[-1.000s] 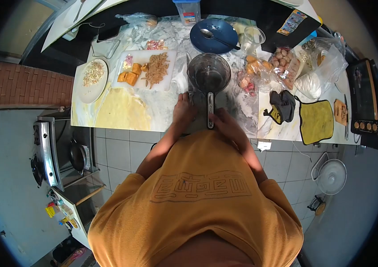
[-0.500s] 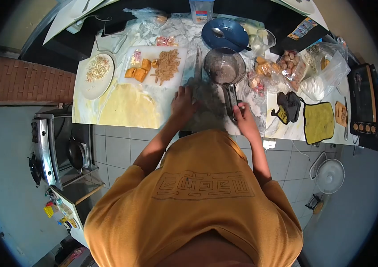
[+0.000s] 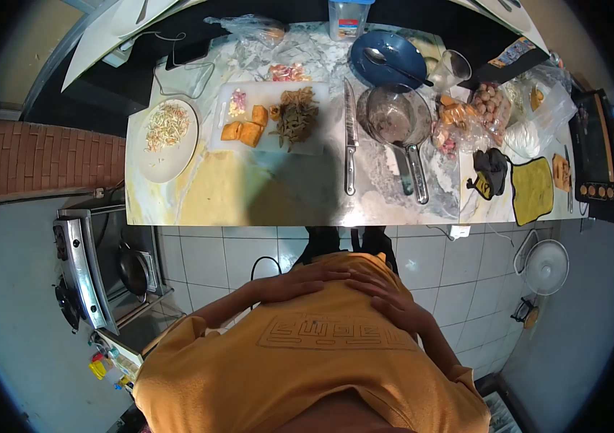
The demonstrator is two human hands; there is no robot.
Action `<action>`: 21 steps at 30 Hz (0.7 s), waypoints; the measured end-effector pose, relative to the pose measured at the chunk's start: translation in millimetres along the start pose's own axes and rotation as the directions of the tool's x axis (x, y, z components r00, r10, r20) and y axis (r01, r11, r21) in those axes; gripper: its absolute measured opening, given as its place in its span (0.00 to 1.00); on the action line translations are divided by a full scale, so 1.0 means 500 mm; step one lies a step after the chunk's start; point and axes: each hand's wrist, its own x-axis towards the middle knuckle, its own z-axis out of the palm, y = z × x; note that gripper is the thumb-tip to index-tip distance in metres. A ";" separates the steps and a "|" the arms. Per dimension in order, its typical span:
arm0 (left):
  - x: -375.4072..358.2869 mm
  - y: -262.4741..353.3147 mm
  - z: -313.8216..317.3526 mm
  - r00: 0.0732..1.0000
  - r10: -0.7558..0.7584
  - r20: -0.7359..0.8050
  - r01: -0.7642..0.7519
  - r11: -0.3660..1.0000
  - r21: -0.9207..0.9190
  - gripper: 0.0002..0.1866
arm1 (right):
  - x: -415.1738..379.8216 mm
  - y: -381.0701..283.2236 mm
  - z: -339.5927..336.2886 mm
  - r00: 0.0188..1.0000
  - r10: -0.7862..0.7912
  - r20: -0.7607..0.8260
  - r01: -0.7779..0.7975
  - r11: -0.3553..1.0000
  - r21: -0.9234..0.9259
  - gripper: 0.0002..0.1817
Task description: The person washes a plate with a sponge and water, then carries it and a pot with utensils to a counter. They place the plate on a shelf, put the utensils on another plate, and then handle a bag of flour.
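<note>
Prob a pause: L hand [image 3: 294,284] & R hand [image 3: 389,299] flat on my shirt [image 3: 307,375], lower ctr, gripping nothing; knife [image 3: 351,138] or pan [image 3: 395,121], upper ctr, would need a reach.

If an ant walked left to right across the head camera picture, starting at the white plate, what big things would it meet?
White plate → white cutting board → knife → saucepan → crumpled dark cloth item → yellow cloth → black oven with knobs.

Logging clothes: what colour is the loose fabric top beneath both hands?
The top is mustard orange; see head view.
</note>
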 end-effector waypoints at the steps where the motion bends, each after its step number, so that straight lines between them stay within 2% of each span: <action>1: -0.018 0.000 0.000 0.997 -0.041 -0.073 0.035 0.996 -0.088 0.31 | -0.005 0.004 0.000 1.000 0.005 -0.002 -0.005 1.000 0.005 0.28; 2: -0.033 0.001 0.011 0.985 -0.091 -0.145 0.064 0.981 -0.181 0.31 | -0.016 0.010 -0.001 0.995 0.003 -0.100 0.007 0.994 0.107 0.28; 3: -0.044 0.003 0.033 0.984 -0.096 -0.151 0.067 0.980 -0.187 0.31 | -0.028 0.016 0.002 0.981 0.008 -0.193 0.032 0.979 0.203 0.28; 4: -0.052 0.008 0.057 0.984 -0.089 -0.154 0.065 0.986 -0.155 0.30 | -0.033 0.031 0.008 0.978 -0.025 -0.207 0.035 0.998 0.046 0.28; 5: -0.055 0.019 0.080 0.984 -0.081 -0.157 0.062 0.991 -0.123 0.29 | -0.038 0.033 0.027 0.980 -0.031 -0.196 0.040 0.998 0.043 0.28; 6: -0.047 0.058 0.100 0.969 -0.035 -0.245 0.002 0.991 -0.136 0.27 | -0.047 0.031 0.051 0.986 0.024 -0.168 -0.019 0.999 0.035 0.29; 7: -0.043 0.052 0.109 0.967 -0.027 -0.255 -0.005 0.992 -0.127 0.27 | -0.058 0.036 0.063 0.987 0.077 -0.142 -0.075 0.997 0.020 0.29; 9: -0.047 0.024 0.122 0.974 -0.013 -0.225 0.006 0.999 -0.033 0.27 | -0.089 0.101 0.054 0.994 0.062 -0.089 -0.067 0.996 -0.056 0.31; 10: -0.048 0.009 0.134 0.977 -0.010 -0.213 0.012 1.000 0.009 0.27 | -0.100 0.133 0.040 0.995 0.087 -0.045 -0.086 0.996 0.015 0.31; 11: -0.045 -0.001 0.144 0.967 -0.076 -0.242 0.038 0.987 -0.158 0.27 | -0.108 0.151 0.022 0.994 0.109 0.002 -0.108 0.991 0.081 0.31; 12: -0.031 0.057 0.161 0.942 -0.114 -0.317 0.047 0.976 -0.211 0.28 | -0.104 0.112 0.012 0.989 -0.066 -0.130 0.075 0.995 0.067 0.32; 13: -0.017 0.116 0.186 0.909 -0.152 -0.388 0.049 0.963 -0.264 0.28 | -0.120 0.135 0.025 0.991 -0.072 -0.114 0.079 0.995 0.059 0.32; 14: -0.009 0.114 0.222 0.902 -0.144 -0.407 0.038 0.966 -0.257 0.28 | -0.135 0.178 0.041 0.979 -0.161 -0.123 0.179 0.971 0.156 0.32; 15: -0.004 0.111 0.264 0.915 -0.172 -0.365 0.090 0.969 -0.231 0.28 | -0.149 0.184 0.058 0.959 -0.248 -0.137 0.276 0.927 0.252 0.32; 16: 0.000 0.108 0.300 0.924 -0.205 -0.324 0.143 0.969 -0.203 0.28 | -0.176 0.178 0.087 0.996 -0.069 -0.055 0.062 0.991 -0.118 0.33; 17: -0.001 0.102 0.327 0.917 -0.201 -0.345 0.138 0.970 -0.199 0.28 | -0.195 0.129 0.094 0.998 0.010 0.067 -0.013 0.999 0.038 0.31; 20: -0.046 0.044 0.369 0.883 -0.251 -0.396 0.222 0.968 -0.120 0.27 | -0.212 0.179 0.082 0.990 -0.016 0.142 0.004 0.996 0.084 0.27; 21: -0.073 -0.007 0.357 0.904 -0.115 -0.413 0.146 0.988 0.043 0.28 | -0.201 0.230 0.064 0.972 -0.180 0.152 0.180 0.984 0.015 0.26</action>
